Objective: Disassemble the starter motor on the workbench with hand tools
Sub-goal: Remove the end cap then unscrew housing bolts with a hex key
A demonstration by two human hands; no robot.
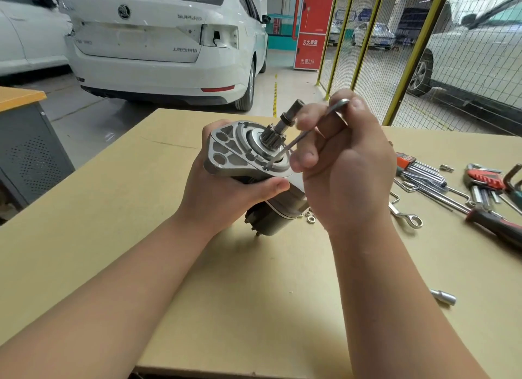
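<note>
The starter motor (248, 163) is in the middle of the scene, held up over the worktop (113, 237) and tilted; its silver flat end faces up and away from you, and its dark round body points down toward you; you cannot tell if the low end touches the worktop. A small gear (272, 135) on a shaft sticks up out of the silver end.

Your left hand (226, 189) grips the motor from the left, just under the silver end; the fingers wrap round the far side and the thumb lies across the near side. Your right hand (347, 163) pinches a bent metal key (299, 141); the fingers are curled on it near its top bend, and its long thin end slants down left to the silver end, where the tip sits at a small hole beside the gear.

A few little nuts (309, 217) lie on the worktop just right of the dark body; further right lie two sets of keys (423, 172) in red holders, a ring spanner (406, 216) and a tool with a red and black handle (497, 226); a small silver socket (443, 296) lies alone, nearer to you.

Far behind the worktop stands a white car (169, 39); to the far right is a yellow wire fence (367, 39).
</note>
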